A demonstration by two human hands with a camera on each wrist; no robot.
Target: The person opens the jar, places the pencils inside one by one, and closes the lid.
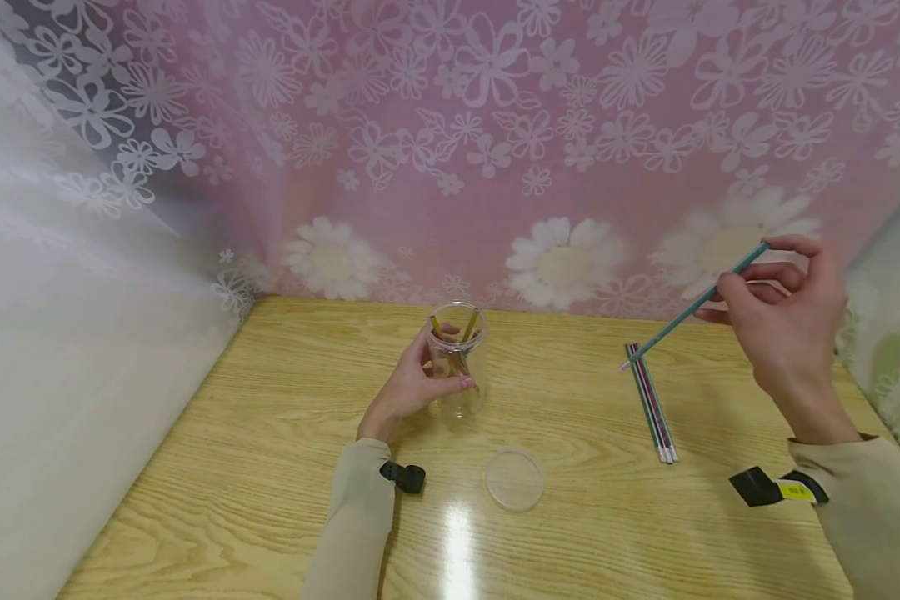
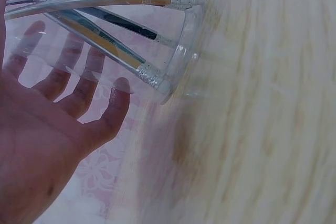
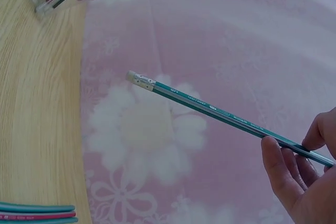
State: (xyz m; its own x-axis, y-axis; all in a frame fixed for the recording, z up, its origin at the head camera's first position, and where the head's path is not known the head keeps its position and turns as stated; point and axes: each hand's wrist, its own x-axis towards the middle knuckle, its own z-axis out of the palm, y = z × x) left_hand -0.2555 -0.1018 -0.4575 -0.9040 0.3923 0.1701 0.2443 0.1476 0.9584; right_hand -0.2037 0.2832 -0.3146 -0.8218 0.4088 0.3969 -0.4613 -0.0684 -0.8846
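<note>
My right hand (image 1: 795, 325) pinches a teal pencil (image 1: 690, 315) near its upper end, raised over the right side of the table. Its white eraser end slants down to the left, seen closely in the right wrist view. My left hand (image 1: 412, 379) curls around a clear jar (image 1: 459, 400), which stands upright without its lid. Several pencils (image 2: 121, 24) lean inside the jar with their eraser ends at its bottom. Below the raised pencil, in the head view, a small row of pencils (image 1: 651, 404), teal and dark red, lies side by side, eraser ends toward me.
A round clear lid (image 1: 514, 480) lies flat on the wood-grain table (image 1: 270, 467), in front of the jar and to its right. A pink flowered curtain (image 1: 435, 167) hangs behind the table, and pale sheeting (image 1: 82, 333) borders the left side.
</note>
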